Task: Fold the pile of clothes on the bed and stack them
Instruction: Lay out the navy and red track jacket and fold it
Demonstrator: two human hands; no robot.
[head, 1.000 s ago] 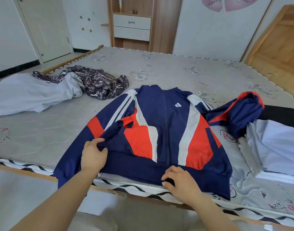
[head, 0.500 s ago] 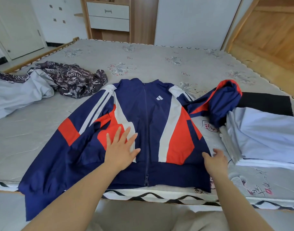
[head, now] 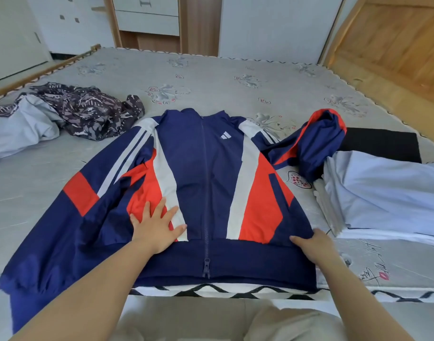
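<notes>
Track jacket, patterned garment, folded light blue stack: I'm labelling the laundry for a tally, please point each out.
track jacket (head: 220, 183), head view, on the navy chest panel.
patterned garment (head: 92, 112), head view, on its crumpled middle.
folded light blue stack (head: 388, 193), head view, on the top layer.

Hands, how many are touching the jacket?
2. The left hand lies flat on the jacket front; the right hand holds its right bottom corner.

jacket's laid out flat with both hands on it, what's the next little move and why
Probably fold the jacket's right sleeve in across the chest. The jacket lies zipped and front up, the left hand flat on it, the right hand at its hem corner, but that sleeve is bunched against the folded light blue clothes.
</notes>
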